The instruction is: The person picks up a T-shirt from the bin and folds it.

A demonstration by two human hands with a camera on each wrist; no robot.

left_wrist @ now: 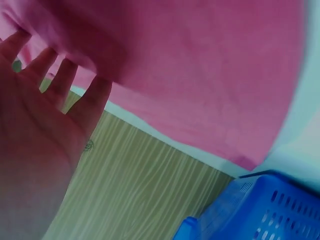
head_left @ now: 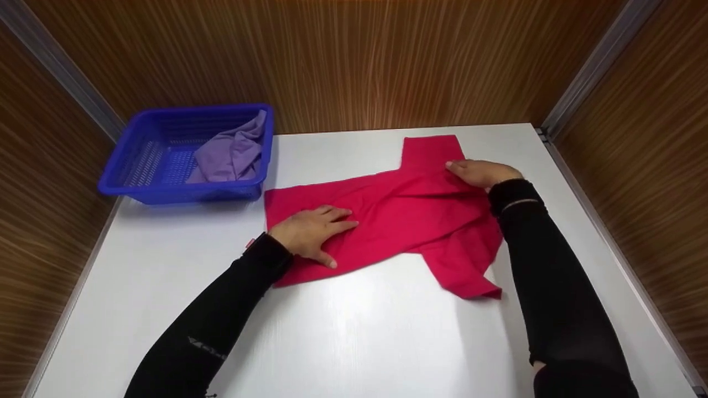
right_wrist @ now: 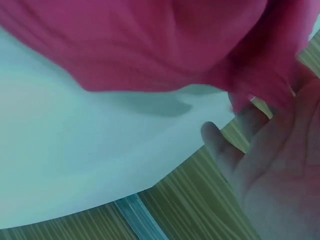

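Observation:
A red T-shirt (head_left: 381,215) lies sideways on the white table, its hem toward the left and its sleeves at the right. Wrinkles cross its middle, and the near sleeve is crumpled. My left hand (head_left: 312,232) rests on the lower part of the shirt with fingers spread; in the left wrist view its fingertips touch the cloth. At the shirt's right end, beside the far sleeve, my right hand (head_left: 484,172) pinches the edge, thumb on top. The right wrist view shows the cloth by the upper fingers of that hand, with the lower fingers (right_wrist: 223,145) loose.
At the back left of the white table (head_left: 354,342) stands a blue plastic basket (head_left: 182,193) with slotted sides. A crumpled lilac cloth (head_left: 232,152) lies in its right part. Wood-patterned panels (head_left: 343,61) enclose the back and both sides.

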